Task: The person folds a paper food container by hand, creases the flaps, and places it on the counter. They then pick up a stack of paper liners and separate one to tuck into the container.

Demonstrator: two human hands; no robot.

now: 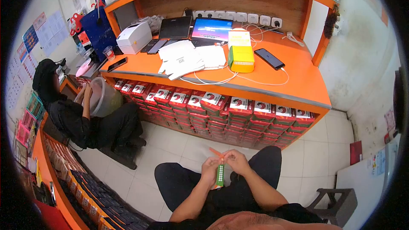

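Note:
Low in the view, above my lap, a narrow green and white packet with an orange end [220,175] is held upright. My left hand [209,170] is wrapped around its upper left side. At the top, my right hand [237,162] pinches the orange end, its fingers pressed together close to those of my left hand. An orange strip [215,152] sticks out to the upper left from between the hands.
Ahead is an orange desk [298,86] with papers [183,61], a yellow box [241,55], phones and a white printer [134,37]. Red boxes [238,108] are stacked beneath. A co-worker [72,117] sits left beside a clear tub [103,98]. A grey stool [341,204] stands at right.

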